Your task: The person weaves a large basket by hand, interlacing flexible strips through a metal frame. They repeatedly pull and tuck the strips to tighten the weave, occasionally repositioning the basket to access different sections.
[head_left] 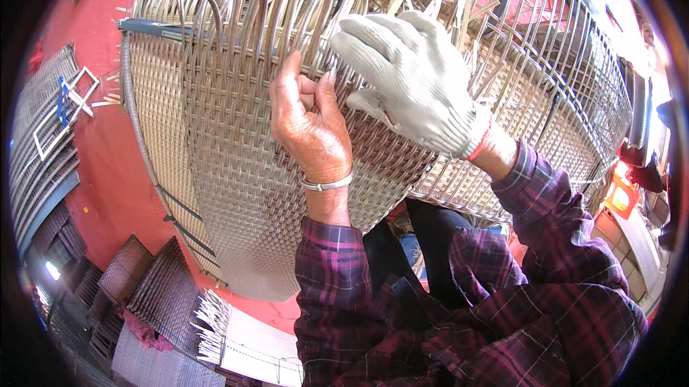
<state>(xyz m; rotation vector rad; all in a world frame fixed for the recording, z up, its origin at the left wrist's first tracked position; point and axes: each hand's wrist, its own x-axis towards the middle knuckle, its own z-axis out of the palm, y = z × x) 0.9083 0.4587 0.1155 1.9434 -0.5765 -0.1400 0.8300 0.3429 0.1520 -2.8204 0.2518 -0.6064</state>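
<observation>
Head view: the bare left hand (310, 125) has its fingers pinched shut on a thin wicker strand (316, 25) at the weaving edge of the woven panel (244, 172), while the gloved right hand (413, 78) rests curled over the loose strands just beside it, gripping nothing that I can make out. If the pinch slackens, the springy strand could slip out of its row and loosen the weave; a stiff loose end might also jab the bare fingers.

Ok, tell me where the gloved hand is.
In the head view, the gloved right hand rests at upper centre on the woven wicker panel, just right of the bare left hand.
</observation>
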